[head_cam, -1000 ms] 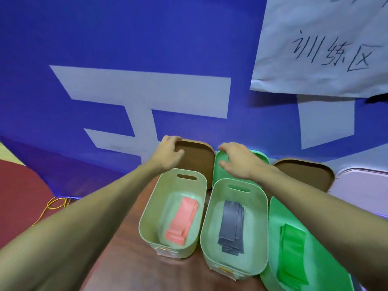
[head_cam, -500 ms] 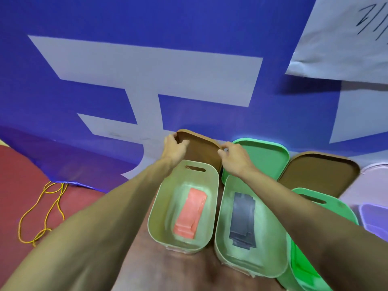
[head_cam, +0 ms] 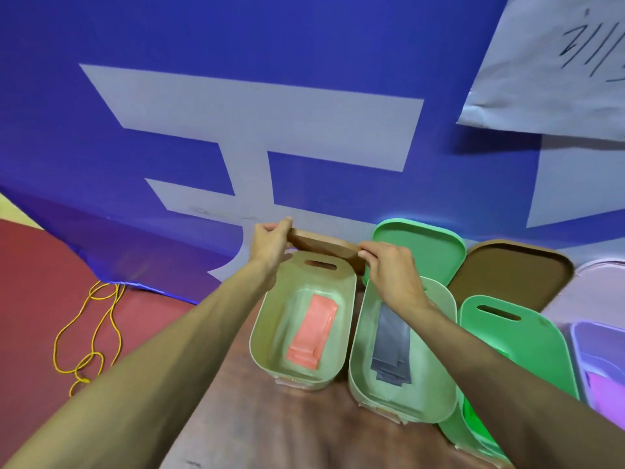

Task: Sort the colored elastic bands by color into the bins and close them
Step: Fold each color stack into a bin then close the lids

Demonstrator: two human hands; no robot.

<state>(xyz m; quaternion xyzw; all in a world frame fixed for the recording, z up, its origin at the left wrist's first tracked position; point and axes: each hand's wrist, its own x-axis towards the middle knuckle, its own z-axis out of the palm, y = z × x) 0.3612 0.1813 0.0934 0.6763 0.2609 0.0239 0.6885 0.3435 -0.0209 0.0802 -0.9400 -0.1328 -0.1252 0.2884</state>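
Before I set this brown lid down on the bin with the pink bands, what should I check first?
1. Left hand grips the left end of the brown lid: ok.
2. Right hand grips the lid's right end: ok.
3. Pink bands lie on the floor of the pale green bin, with nothing over the rim: ok.
4. Only pink in that bin: ok.
5. Lid level and centred over the opening: not ok. It is held tilted above the bin's far end.
6. Lid fits this bin's rim: cannot tell.
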